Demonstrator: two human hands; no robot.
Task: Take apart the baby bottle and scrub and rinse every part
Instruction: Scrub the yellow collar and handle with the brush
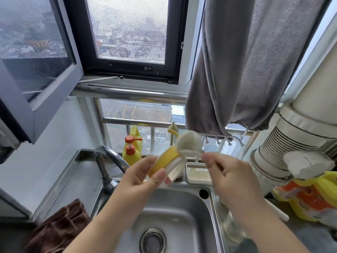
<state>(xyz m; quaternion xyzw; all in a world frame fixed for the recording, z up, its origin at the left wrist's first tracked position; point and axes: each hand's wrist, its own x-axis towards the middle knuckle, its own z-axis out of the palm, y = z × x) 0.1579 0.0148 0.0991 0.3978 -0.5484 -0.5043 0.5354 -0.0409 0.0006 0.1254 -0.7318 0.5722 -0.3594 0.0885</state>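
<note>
Baby bottle part: a yellow screw ring (pixel 165 161) with a clear piece seated in it, probably the cap or the teat mount, too blurred to tell which; held tilted above the sink (pixel 182 203), near chest height, likely so that drips fall into the basin. Left hand (pixel 140 179): fingers curled round the ring, thumb on the near side, steadying it with the open end turned toward the other hand. Brush (pixel 189 141): white sponge head at the far end of the ring, on a pale handle; it appears to be working at or through the ring, hence a scrubbing step, by my judgement, with the bottle already apart. Right hand (pixel 224 172): fingers narrow, pinching the brush handle near its end, a grip suited to twisting. Bottle body: a clear glass shape (pixel 233 229) lies on the table to the right of the basin, blurred; possibly the bottle, cannot be confirmed. Tap (pixel 107 161): curved, left of the basin, no water visible from it. Soap bottle (pixel 131 148): yellow with an orange pump, on the sill behind the tap. Second small brush (pixel 172 128): upright by the window bars. White tray (pixel 198 173): behind the basin. Brown cloth (pixel 60 225): bunched on the left table. Grey towel (pixel 237 70): hanging over the window rail. Yellow and orange packet (pixel 313 198): far right.
</note>
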